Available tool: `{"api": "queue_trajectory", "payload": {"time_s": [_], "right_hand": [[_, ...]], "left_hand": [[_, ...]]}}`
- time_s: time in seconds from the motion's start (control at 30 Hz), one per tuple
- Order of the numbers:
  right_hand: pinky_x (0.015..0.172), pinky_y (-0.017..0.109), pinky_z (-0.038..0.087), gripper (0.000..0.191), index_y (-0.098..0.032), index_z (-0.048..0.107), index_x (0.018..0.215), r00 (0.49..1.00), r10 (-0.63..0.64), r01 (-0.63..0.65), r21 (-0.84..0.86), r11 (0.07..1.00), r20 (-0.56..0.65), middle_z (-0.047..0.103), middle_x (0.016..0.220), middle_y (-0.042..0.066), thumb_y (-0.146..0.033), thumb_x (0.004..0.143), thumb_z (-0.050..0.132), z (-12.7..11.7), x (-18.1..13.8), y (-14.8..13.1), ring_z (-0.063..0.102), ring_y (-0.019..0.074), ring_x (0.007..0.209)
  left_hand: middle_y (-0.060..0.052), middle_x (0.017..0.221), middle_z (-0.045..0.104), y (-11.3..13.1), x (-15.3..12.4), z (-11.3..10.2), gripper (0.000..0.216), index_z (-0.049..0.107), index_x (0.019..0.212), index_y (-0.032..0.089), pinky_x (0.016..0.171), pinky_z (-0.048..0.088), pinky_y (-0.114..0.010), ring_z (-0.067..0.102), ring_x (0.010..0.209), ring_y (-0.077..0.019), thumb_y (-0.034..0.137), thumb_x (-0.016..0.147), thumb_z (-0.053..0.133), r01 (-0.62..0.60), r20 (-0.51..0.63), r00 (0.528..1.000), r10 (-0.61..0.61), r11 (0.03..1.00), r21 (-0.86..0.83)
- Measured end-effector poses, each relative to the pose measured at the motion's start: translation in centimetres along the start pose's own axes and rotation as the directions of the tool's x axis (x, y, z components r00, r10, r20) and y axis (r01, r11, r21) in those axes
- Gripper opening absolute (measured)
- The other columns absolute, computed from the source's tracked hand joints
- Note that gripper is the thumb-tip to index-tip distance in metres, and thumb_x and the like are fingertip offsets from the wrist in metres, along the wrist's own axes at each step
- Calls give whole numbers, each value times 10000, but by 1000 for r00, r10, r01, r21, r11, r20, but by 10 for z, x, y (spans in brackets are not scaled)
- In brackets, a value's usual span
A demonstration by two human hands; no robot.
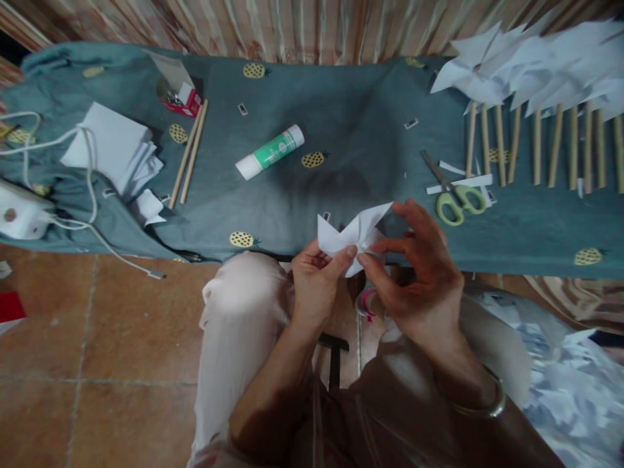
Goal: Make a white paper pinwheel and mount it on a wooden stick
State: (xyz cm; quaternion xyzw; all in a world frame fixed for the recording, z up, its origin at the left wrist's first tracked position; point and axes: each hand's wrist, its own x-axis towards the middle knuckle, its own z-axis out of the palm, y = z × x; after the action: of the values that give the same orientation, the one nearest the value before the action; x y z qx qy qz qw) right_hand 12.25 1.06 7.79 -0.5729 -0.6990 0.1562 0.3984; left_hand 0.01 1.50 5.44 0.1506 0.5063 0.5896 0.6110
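A white paper pinwheel (358, 231) with folded blades is held over the table's near edge, above my lap. My left hand (316, 279) grips it from the left, the thumb pressing close to its centre. On the other side, my right hand (422, 273) has thumb and index finger at the pinwheel's middle, while its other fingers are raised and spread. Beyond lies a glue stick (270, 152) with a green label. Green-handled scissors (453, 192) rest to the right across white paper strips (461, 183).
Finished-looking pinwheels (546, 71) on wooden sticks lie at the far right. Two loose sticks (192, 156), a red box (182, 97) of small metal pieces, stacked paper (114, 146) and a white cable (90, 169) are at left. A bag of paper scraps (570, 383) sits lower right.
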Motion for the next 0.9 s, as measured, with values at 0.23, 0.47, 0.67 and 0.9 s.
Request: {"api": "queue_trajectory", "payload": {"time_s": [0.23, 0.47, 0.67, 0.9], "right_hand": [[870, 449, 558, 469, -267, 571, 1189, 915, 394, -393, 420, 818, 89, 690, 1166, 81, -368, 763, 739, -2, 1, 5, 667, 251, 1078], [673, 328, 580, 530, -269, 563, 1118, 819, 480, -561, 618, 552, 314, 737, 836, -15, -320, 653, 813, 8, 4, 8, 701, 176, 723], [563, 279, 524, 570, -233, 555, 1138, 826, 485, -548, 611, 571, 287, 712, 729, -31, -296, 631, 808, 12, 6, -2, 647, 147, 610], [638, 285, 522, 527, -210, 544, 1171, 859, 460, -508, 487, 711, 224, 697, 712, -43, -286, 693, 752, 14, 6, -10, 643, 144, 626]], "left_hand": [[0, 705, 738, 5, -1, 2, 293, 741, 728, 167, 620, 517, -216, 624, 592, -98, 296, 516, 897, 32, 14, 999, -31, 998, -60], [-3, 707, 735, 8, -7, -3, 290, 739, 741, 159, 628, 510, -215, 616, 608, -101, 277, 522, 889, 33, 47, 998, -32, 999, -15], [11, 681, 711, 17, -11, -5, 276, 741, 754, 164, 632, 497, -225, 593, 614, -106, 273, 533, 865, -30, 56, 998, 27, 998, 58], [14, 640, 680, 20, -11, -8, 210, 724, 711, 145, 615, 462, -218, 567, 597, -106, 255, 567, 830, -116, 57, 992, 109, 984, 138]]}}
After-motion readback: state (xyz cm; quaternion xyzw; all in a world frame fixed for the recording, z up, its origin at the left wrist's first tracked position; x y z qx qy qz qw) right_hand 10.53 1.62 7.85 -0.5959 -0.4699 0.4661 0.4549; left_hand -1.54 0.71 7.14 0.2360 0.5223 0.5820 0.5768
